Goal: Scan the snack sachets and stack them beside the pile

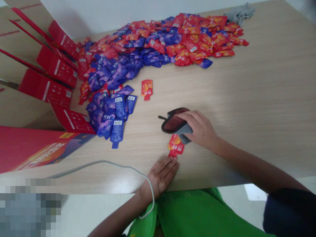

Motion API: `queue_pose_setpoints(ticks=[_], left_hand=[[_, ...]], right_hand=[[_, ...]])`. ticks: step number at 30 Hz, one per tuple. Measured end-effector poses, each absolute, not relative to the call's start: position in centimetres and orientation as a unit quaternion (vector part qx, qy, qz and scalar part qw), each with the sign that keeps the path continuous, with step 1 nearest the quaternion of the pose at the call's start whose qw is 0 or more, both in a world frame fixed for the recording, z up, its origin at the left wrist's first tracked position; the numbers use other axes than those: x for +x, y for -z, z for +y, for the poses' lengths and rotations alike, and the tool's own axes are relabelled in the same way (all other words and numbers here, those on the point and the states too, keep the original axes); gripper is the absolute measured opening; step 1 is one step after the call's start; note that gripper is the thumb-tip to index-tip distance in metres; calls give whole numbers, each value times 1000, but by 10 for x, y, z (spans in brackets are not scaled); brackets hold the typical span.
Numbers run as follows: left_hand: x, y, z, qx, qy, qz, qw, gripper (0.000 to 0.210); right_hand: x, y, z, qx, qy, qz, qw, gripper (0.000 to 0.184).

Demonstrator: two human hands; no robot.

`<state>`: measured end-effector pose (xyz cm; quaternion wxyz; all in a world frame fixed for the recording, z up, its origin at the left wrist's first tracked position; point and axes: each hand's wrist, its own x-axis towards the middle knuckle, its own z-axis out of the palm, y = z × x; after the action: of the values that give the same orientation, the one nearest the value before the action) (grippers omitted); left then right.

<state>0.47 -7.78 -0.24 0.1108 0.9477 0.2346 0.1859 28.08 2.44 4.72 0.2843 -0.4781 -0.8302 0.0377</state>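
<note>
My left hand [162,173] lies flat near the table's front edge, fingers stretched out, their tips on the narrow neck of a red and orange sachet [177,148]. My right hand [200,129] is closed around a grey cloth [185,134], together with a black-rimmed, dark reddish lens piece that looks like sunglasses [174,123]. A corner of the cloth covers the sachet's upper right part. Farther off, another red and orange sachet [147,89] lies alone on the table.
A long heap of red and purple sachets [153,49] spreads along the back. Purple sachets [118,131] lie at the left, beside open red boxes [56,62]. A grey cloth [239,13] is at the back right. A pale cable [118,165] crosses my left wrist.
</note>
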Motion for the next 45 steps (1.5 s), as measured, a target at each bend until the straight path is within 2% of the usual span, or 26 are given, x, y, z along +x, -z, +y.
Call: queue_pose_setpoints(ticks=[5,10,14,17,22,26,30,33,36,40,45], left_hand=[[6,6,-78,942,-198,246,117,36],[4,6,-77,946,-196,237,105,36],[5,4,-77,945,-191,242,108,37],[7,5,-77,941,-204,247,111,35],[8,6,-77,936,-204,257,131,34],[7,3,-76,942,-199,247,113,34],[7,3,-76,944,-191,247,108,34],[7,4,-76,944,-187,247,111,34],[10,2,-75,941,-201,248,109,32],[12,1,-74,933,-214,262,123,28],[9,2,-75,940,-202,248,117,33]], right_hand=[[247,-20,-11,-373,-88,-903,193,45],[287,-9,38,-476,-57,-861,167,52],[309,-33,59,-540,-16,-816,207,55],[287,-45,32,-508,-43,-820,262,57],[241,-26,-19,-369,-108,-904,185,41],[260,-9,5,-407,-106,-891,174,47],[298,-19,52,-490,-53,-853,171,53],[304,-39,60,-526,-24,-822,217,53],[280,-50,34,-492,-38,-825,274,52],[241,-34,-10,-386,-92,-894,209,44],[249,-7,-2,-398,-105,-892,184,48]])
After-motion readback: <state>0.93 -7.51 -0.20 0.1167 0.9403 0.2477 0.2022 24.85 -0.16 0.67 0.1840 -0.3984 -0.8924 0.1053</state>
